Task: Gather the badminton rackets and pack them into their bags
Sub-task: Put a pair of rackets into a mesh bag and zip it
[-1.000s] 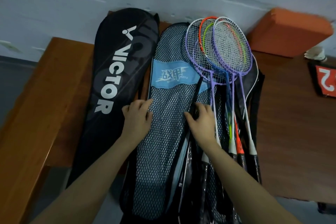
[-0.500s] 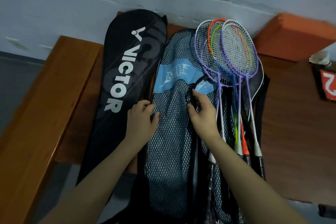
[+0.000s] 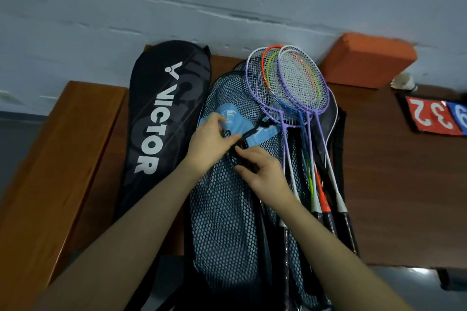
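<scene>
A black-and-blue mesh racket bag [image 3: 225,209] lies lengthwise on the wooden table [image 3: 404,171], its light-blue label crumpled under my fingers. My left hand [image 3: 209,144] pinches the label and the bag's black edge. My right hand [image 3: 262,171] grips the same black edge just below it. Several rackets [image 3: 290,88] with purple, orange and green frames lie stacked to the right of the bag, handles toward me, on another dark cover. A black VICTOR bag [image 3: 161,121] lies flat to the left.
An orange block [image 3: 366,60] sits against the grey wall at the back right. A shuttlecock [image 3: 404,82] and a red-and-blue score flip board [image 3: 437,116] rest at the far right. A wooden bench [image 3: 50,171] runs along the left.
Both hands moved up the mesh bag and closer together. They went from pressing on the mesh to gripping its black edge by the blue label, which is now bunched up.
</scene>
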A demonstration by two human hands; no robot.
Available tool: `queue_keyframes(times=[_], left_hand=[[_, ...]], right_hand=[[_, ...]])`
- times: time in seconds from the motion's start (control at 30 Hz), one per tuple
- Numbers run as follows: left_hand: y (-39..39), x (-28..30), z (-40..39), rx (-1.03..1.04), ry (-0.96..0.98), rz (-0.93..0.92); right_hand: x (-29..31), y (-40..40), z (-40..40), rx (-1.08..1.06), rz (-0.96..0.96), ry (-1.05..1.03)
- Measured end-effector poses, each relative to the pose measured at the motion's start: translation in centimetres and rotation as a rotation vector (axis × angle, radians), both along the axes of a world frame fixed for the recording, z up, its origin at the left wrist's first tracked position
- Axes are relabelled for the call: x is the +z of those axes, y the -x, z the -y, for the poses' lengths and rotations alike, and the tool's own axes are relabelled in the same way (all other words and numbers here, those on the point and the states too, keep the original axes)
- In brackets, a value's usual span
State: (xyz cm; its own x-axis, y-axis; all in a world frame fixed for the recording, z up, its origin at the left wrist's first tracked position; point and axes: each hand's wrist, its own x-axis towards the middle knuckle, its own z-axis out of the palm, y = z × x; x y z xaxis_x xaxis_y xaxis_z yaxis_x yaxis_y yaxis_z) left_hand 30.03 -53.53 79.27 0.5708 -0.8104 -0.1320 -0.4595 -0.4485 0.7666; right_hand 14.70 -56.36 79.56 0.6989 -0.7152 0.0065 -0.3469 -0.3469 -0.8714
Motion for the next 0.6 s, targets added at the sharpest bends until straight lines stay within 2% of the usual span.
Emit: queue_keyframes(times=[0.13, 0.3, 0.4, 0.47, 0.6], left_hand=[[0.1, -0.3, 0.0, 0.089, 0.049, -0.066], [1.0, 0.9, -0.5, 0.197, 0.209, -0.211], [1.7, 2.8, -1.6, 0.239, 0.325, -0.276], [2.1, 3.9, -2.6, 0.274, 0.393, -0.32], [2.3, 5.3, -5.0, 0.267, 0.496, -0.281]], right_hand=[[0.1, 0.2, -0.4, -0.076, 0.016, -0.134], [0.7, 0.0, -0.5, -0.164, 0.165, -0.354], [1.2, 0.2, -0.5, -0.188, 0.233, -0.382], [1.4, 0.1, 0.0, -0.294, 0.267, -0.361], [1.5, -1.1, 1.8, -0.421, 0.168, -0.359]])
